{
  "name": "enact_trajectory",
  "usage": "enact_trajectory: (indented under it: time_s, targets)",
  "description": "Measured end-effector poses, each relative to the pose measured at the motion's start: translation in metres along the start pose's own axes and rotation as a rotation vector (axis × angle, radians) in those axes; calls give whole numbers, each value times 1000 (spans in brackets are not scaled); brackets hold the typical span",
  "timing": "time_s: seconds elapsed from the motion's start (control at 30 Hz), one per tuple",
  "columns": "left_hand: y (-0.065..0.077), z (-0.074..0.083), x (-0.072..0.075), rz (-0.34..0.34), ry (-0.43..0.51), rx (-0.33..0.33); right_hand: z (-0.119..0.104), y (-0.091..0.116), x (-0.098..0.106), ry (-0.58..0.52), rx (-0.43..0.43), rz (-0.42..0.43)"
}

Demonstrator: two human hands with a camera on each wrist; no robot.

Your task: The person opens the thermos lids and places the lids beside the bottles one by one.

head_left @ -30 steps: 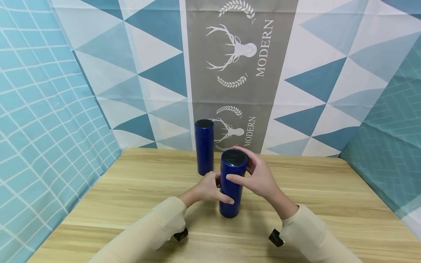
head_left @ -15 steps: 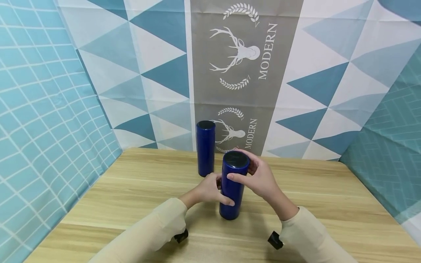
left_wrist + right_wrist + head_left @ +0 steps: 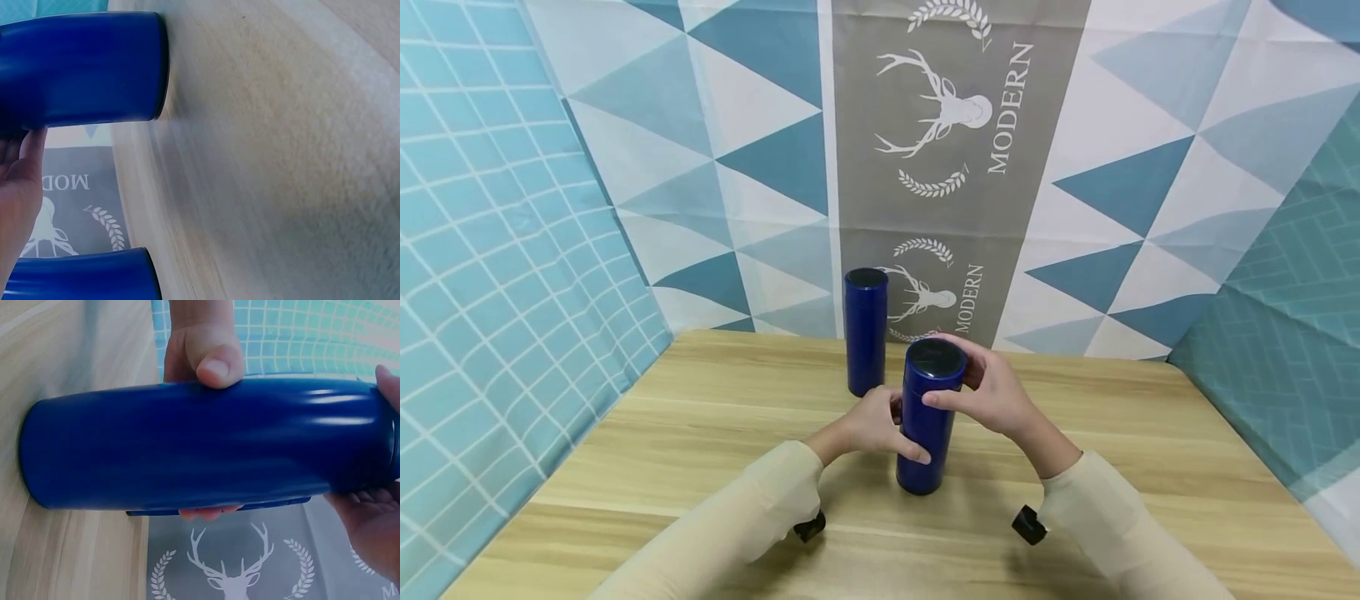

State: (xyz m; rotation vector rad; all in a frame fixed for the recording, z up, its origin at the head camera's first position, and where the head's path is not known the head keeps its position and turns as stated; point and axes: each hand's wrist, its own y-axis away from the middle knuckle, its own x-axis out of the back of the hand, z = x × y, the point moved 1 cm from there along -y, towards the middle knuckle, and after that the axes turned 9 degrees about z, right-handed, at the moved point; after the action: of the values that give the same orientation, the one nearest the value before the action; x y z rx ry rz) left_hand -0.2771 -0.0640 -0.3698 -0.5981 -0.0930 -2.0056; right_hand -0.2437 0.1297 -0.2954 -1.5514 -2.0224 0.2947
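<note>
Only the right thumb [image 3: 942, 400] has shifted visibly, a touch rightward over the held flask [image 3: 929, 425] since half a second ago. That flask stands nearer the person than the rear flask [image 3: 865, 333] and to its right: upright, long axis vertical, black lid [image 3: 936, 358] facing up, base at the tabletop [image 3: 1150, 458]. Just before the rear flask, the left hand [image 3: 874, 425] wraps the held flask's mid-body; farther right, the right hand [image 3: 992, 396] clasps its upper end.
</note>
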Motion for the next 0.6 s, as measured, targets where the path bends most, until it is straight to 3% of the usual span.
enact_trajectory:
  time_s: [0.27,0.6]
  targets:
    - [1,0,-1,-1,-18,-7,12,-6,5,-96,12,-85]
    - [0,0,0,-4,-8,-1,24,-21,15,-250,76,-286]
